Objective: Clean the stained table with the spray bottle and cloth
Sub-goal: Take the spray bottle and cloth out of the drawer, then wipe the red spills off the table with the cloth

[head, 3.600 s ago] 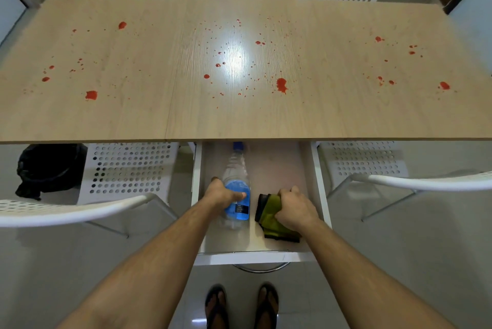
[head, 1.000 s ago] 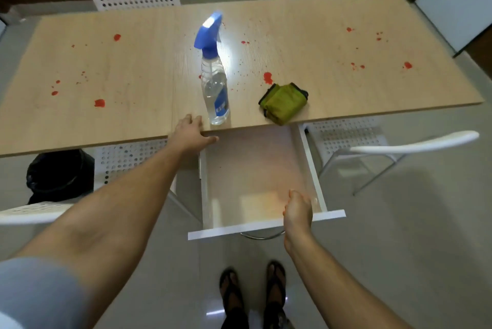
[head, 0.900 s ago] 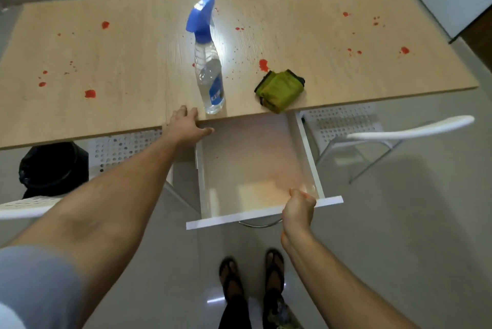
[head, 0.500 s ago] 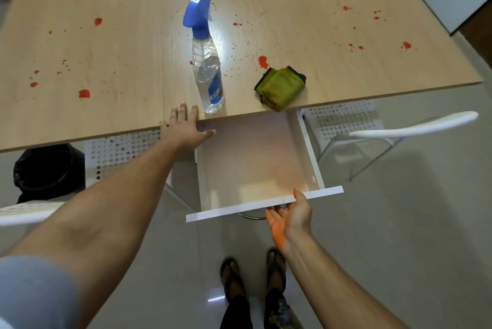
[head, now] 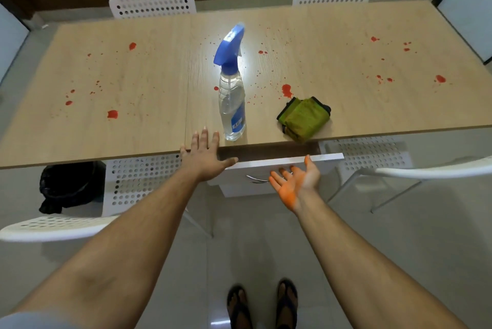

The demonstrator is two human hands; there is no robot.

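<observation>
Nearest me, two sandalled feet [head: 262, 304] at 6 o'clock. My right hand [head: 296, 179] is the open grip — palm up, fingers spread, holding nothing, touching the front of the one white drawer [head: 271, 169], which shows only a narrow gap. My left hand [head: 206, 155] lies flat on the bench [head: 133, 129] edge, fingers straight. One spray bottle [head: 231, 105] stands upright just beyond it at 1 o'clock; one folded green cloth [head: 304, 118] lies at 12 o'clock from the right hand, well apart. Red stains [head: 287, 90] scattered across. Four white chairs [head: 152, 2] — two near, two far.
</observation>
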